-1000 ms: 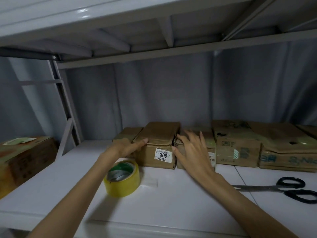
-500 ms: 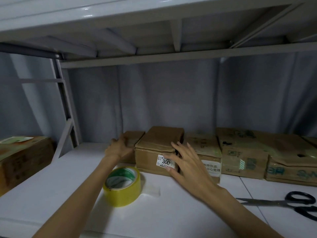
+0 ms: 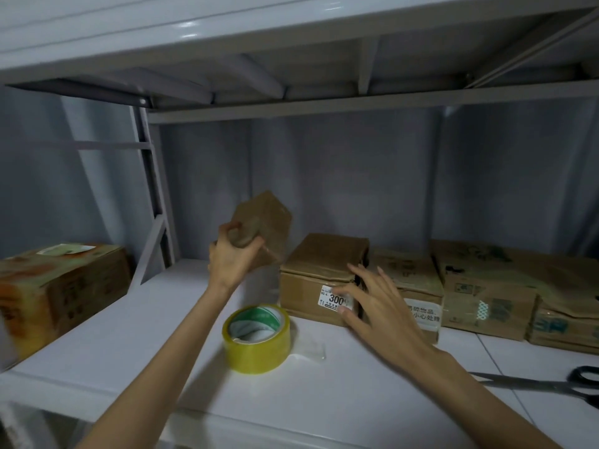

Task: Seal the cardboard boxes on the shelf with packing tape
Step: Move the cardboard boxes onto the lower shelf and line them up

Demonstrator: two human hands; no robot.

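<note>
My left hand point(image 3: 231, 259) grips a small brown cardboard box point(image 3: 264, 223) and holds it tilted in the air above the white shelf point(image 3: 136, 345). My right hand point(image 3: 372, 303) is spread with straight fingers against the front of the box with a "300" label point(image 3: 319, 280), which stands on the shelf. A roll of yellow packing tape point(image 3: 257, 338) lies flat in front of that box, a short clear strip trailing to its right.
More cardboard boxes point(image 3: 486, 286) line the back to the right. Black-handled scissors point(image 3: 551, 384) lie at the right edge. A larger printed box point(image 3: 61, 296) sits at the far left. An upper shelf hangs close overhead.
My left hand has lifted the small leftmost box off the shelf and tilted it. My right hand stayed at the labelled box's front.
</note>
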